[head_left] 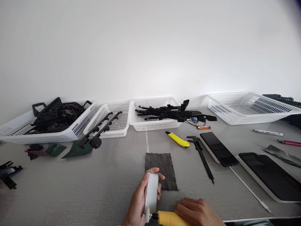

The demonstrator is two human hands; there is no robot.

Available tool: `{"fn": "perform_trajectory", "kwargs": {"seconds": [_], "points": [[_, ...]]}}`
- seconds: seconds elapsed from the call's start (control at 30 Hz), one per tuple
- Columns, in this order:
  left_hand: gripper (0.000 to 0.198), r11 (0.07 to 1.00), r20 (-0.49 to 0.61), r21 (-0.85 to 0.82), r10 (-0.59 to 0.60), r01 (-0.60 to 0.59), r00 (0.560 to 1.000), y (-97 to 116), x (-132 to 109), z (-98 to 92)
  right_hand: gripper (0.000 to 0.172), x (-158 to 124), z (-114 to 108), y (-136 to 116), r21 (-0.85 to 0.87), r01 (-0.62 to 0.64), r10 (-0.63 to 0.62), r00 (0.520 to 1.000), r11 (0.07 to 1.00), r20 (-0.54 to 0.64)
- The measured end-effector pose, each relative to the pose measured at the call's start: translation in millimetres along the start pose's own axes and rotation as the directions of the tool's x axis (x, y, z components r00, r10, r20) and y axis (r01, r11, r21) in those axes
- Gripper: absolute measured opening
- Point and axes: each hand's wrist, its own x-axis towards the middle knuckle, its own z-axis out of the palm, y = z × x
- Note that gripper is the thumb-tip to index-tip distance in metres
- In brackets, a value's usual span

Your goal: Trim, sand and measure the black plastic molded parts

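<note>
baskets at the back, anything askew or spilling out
Yes. The second white basket sits tilted, and a long black part hangs over its front rim onto the table. In the third basket, black parts stick out past the right side.

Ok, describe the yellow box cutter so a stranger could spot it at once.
Find the white basket of long black parts at mid-wall. Just before its right corner, on the grey table, lies the box cutter. It is slim, yellow, black-tipped, untouched, unlike the yellow tool in the right hand.
</note>
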Motion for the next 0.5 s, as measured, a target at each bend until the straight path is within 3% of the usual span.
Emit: {"fn": "perform_trajectory", "kwargs": {"seconds": [0.5], "points": [[0.053, 0.999, 0.001, -0.024, 0.028, -0.028, 1.0, -7.1, 6.6, -7.0, 0.076, -1.1, 6.8, 0.3, -0.072, 0.04, -0.043, 0.999, 0.997, -0.027]]}}
